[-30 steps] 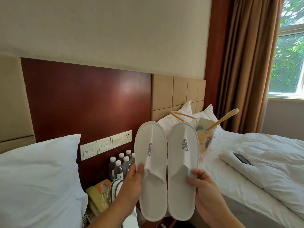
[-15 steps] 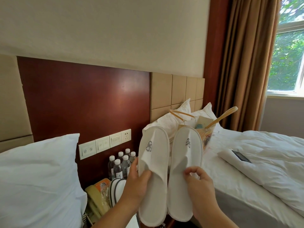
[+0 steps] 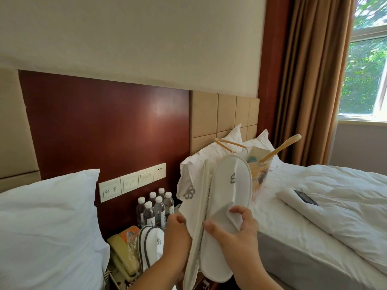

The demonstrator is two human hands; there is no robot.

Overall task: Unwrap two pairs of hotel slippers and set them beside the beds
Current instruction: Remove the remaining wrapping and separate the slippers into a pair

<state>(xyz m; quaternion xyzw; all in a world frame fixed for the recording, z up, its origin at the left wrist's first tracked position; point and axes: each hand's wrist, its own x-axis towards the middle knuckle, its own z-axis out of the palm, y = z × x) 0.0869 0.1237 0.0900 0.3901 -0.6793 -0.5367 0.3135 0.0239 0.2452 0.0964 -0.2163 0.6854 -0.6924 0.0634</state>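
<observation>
Two white hotel slippers with grey logos are held upright in front of me, between the two beds. My left hand (image 3: 178, 233) grips the left slipper (image 3: 191, 208), which is turned edge-on and folded. My right hand (image 3: 236, 225) pinches the upper flap of the right slipper (image 3: 230, 197), lifting it away from the sole. A second pair of slippers (image 3: 154, 243), still in clear wrapping, stands on the nightstand below my left hand. The left bed's pillow (image 3: 46, 227) is at the left; the right bed (image 3: 314, 216) is at the right.
Several water bottles (image 3: 156, 208) and a beige telephone (image 3: 122, 256) crowd the nightstand. A tote bag with tan handles (image 3: 259, 170) leans on the right bed's pillows. A dark phone (image 3: 305, 197) lies on the folded duvet. Curtains and a window are at the far right.
The left slipper has turned from facing me to edge-on and folded. My right hand has moved up and pulled the right slipper's flap open. Both slippers have shifted slightly right.
</observation>
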